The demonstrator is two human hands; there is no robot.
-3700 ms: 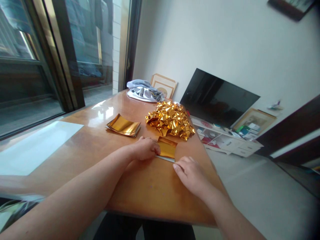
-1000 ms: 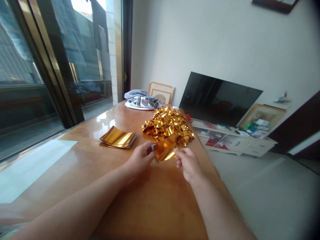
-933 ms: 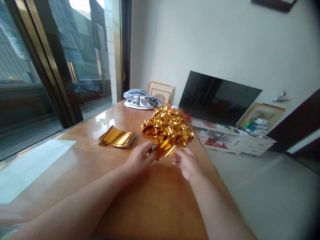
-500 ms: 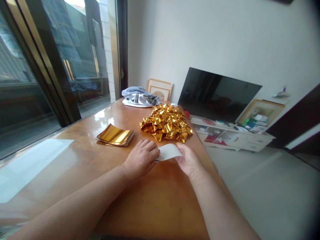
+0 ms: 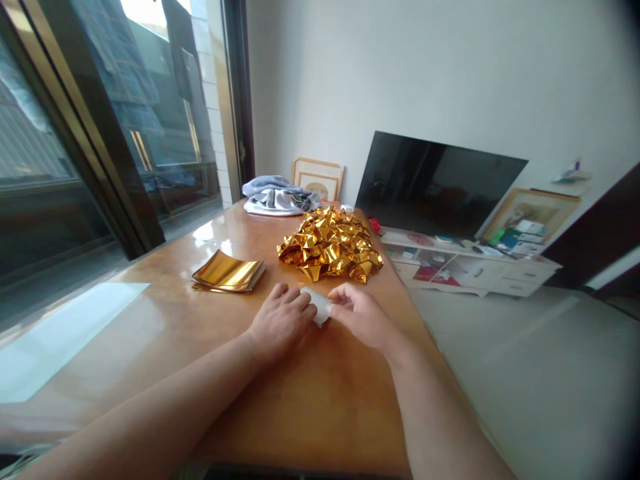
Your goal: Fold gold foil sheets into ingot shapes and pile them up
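On the near half of the wooden worktop, both hands meet over a small folded sheet of paper that lies white side up, flat on the wood. The left hand presses down at the sheet's nine o'clock edge, fingers laid close together on it; the right hand comes in from three o'clock, thumb and forefinger pinched on the near corner. It looks like a fold being creased, and by my reckoning the next move calls for a firm press along that edge while the left hand keeps the sheet from sliding on the glossy surface. At twelve o'clock, just beyond the hands, sits a heap of crumpled-looking gold foil pieces, close enough that a careless sweep could nudge it. At ten o'clock lies a small stack of flat gold sheets, well apart from the fold. Farther off, at the far end, a bundle of grey cloth rests before a leaning picture frame. Nothing lies between the hands.
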